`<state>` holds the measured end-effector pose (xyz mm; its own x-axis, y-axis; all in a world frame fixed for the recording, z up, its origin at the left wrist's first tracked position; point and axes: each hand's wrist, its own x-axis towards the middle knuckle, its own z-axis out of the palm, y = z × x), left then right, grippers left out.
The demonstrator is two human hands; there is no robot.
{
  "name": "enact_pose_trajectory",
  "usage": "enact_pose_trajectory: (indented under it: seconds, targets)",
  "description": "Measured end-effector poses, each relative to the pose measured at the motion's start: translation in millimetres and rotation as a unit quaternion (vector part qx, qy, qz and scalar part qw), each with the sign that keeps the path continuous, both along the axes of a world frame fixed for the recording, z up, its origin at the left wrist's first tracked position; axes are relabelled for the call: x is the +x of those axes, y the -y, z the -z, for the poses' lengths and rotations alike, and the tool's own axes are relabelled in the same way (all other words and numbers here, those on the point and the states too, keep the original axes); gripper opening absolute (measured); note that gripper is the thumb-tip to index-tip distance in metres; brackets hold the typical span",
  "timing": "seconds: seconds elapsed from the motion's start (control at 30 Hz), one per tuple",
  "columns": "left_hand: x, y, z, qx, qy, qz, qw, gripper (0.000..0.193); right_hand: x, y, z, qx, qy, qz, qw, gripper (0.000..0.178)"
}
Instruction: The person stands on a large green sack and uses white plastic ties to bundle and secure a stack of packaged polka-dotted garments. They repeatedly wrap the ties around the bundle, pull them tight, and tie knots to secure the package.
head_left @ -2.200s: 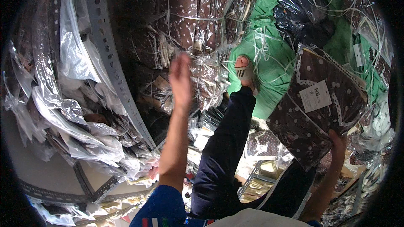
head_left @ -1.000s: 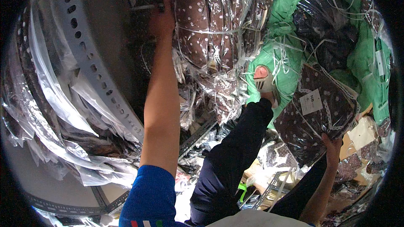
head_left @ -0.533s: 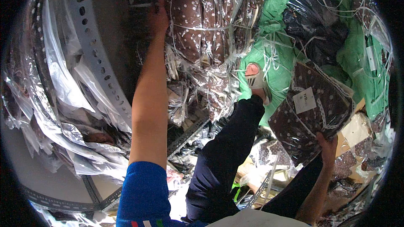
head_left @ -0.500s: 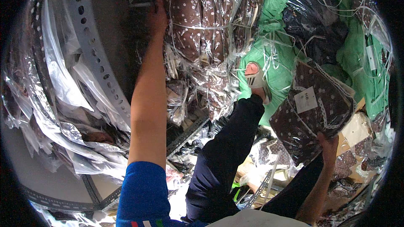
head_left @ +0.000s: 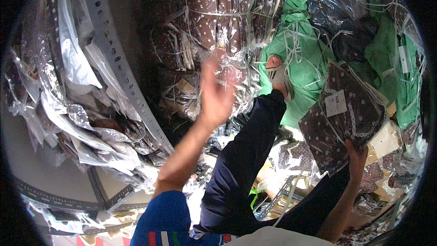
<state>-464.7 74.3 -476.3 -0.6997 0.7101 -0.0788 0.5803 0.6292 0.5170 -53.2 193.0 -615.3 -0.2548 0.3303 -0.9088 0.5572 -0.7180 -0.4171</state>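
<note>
My right hand grips the lower edge of a flat clear-bagged package of folded brown polka-dot cloth. White lace trim runs along the cloth, and a white label sits on its front. My left hand, blurred by motion, is raised with its fingers apart and nothing visible in it. It is in front of a tied stack of similar brown polka-dot packages in shiny plastic.
Grey perforated metal uprights and bagged goods stand at the left. Green sacking with white strings and a black plastic bag lies at the upper right. My sandalled foot rests on the sacking, among loose packages.
My left hand has come away from the dark space beside the stack, moving right and nearer to me. The package in my right hand has shifted slightly right.
</note>
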Motion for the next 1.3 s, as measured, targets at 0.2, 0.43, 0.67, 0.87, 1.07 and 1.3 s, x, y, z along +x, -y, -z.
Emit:
enact_pose_trajectory:
  seconds: [0.2,0.43,0.67,0.87,1.07,1.3]
  targets:
    - [209.8,66.2,2.3,-0.307,0.476,-0.025,0.824,0.048,14.0,-14.5,-1.3,0.038,0.002,-0.026,0.999,0.038]
    - [260.0,69.6,70.0,-0.25,0.542,-0.047,0.801,0.039,36.3,-28.9,35.4,0.092,0.014,-0.069,0.993,0.041]
    - [276.5,44.2,74.5,-0.234,0.548,-0.062,0.8,0.033,114.5,-25.6,127.7,0.143,-0.056,-0.246,0.957,0.037]
    - [280.1,46.3,72.0,-0.221,0.582,-0.062,0.78,0.039,49.9,-45.9,73.5,0.059,0.037,-0.137,0.988,0.076]
    - [280.1,49.1,73.0,-0.183,0.61,-0.043,0.769,0.038,50.7,-44.8,81.9,0.074,0.028,-0.09,0.993,0.043]
    - [269.9,38.9,64.3,-0.169,0.653,-0.047,0.737,0.037,43.1,-34.1,78.8,0.057,0.036,-0.071,0.995,0.044]
